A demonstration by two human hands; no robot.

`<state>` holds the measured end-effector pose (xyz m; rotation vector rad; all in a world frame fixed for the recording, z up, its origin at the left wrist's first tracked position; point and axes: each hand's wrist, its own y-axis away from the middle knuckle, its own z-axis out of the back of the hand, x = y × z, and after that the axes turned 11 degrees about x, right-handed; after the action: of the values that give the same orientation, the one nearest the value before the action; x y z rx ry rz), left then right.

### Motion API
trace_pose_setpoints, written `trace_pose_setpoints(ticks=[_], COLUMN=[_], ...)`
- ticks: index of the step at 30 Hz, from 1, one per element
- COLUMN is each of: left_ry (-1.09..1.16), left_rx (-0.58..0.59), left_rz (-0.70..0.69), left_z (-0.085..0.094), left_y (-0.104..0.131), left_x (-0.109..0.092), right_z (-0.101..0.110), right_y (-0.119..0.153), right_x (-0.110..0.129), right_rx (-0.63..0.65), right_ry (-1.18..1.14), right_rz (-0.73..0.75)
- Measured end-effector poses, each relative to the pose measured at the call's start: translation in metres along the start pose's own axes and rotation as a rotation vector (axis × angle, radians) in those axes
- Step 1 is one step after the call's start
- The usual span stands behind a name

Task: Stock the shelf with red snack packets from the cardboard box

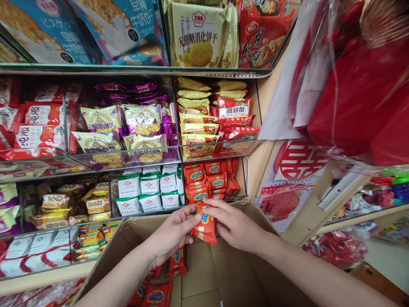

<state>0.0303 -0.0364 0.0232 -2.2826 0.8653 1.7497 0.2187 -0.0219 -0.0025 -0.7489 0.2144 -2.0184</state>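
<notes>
In the head view, my left hand (pixel 174 232) and my right hand (pixel 234 224) meet over an open cardboard box (pixel 204 268). Between them is a small red packet (pixel 206 228) with a blue and yellow label. The left thumb and fingers pinch its left side, while the right fingers close on its upper right. Several similar red packets (pixel 157 294) lie inside the box at the lower left. Just beyond my hands, matching red packets (pixel 195 172) are stacked in a shelf compartment. Part of the held packet is covered by my fingers.
White and green packets (pixel 149 186) fill the compartment to the left. Glass shelf edges (pixel 128 157) cross in front of the snacks above. Red plastic-wrapped goods (pixel 361 89) hang at the right, beside a wooden shelf side (pixel 265 96).
</notes>
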Motion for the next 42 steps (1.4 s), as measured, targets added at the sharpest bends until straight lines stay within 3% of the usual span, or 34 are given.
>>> trace_pose_setpoints(ticks=[3,6,10,14,18,23,27,36,42], left_ry=[0.04,0.07,-0.056,-0.164,-0.277,-0.432,-0.589,-0.738,-0.821], left_rx=[-0.016,-0.048,-0.11,-0.096,-0.008,0.108,0.184,0.223,0.25], left_rz=[-0.016,-0.058,-0.093,-0.033,0.066,0.094,0.09,0.183,0.203], left_z=[-0.002,-0.002,0.003,0.005,0.003,0.002,0.005,0.008,0.015], left_y=[-0.001,-0.002,-0.003,-0.002,-0.001,0.001,0.003,0.004,0.003], left_x=[-0.003,-0.006,-0.007,-0.001,0.005,0.018,0.026,0.026,0.034], right_z=[0.001,0.008,0.028,0.045,0.05,0.047,0.04,0.027,0.025], right_y=[0.0,-0.004,-0.017,-0.034,-0.054,-0.069,-0.066,-0.063,-0.083], right_x=[-0.005,-0.019,-0.05,-0.074,-0.08,-0.081,-0.081,-0.074,-0.077], right_rx=[0.019,-0.125,-0.295,-0.186,-0.073,-0.046,-0.067,-0.118,-0.032], right_ry=[0.142,0.278,0.528,0.796,0.951,0.965,0.975,1.016,0.892], right_rz=[0.044,-0.03,-0.192,-0.338,-0.497,-0.555,-0.583,-0.344,-0.381])
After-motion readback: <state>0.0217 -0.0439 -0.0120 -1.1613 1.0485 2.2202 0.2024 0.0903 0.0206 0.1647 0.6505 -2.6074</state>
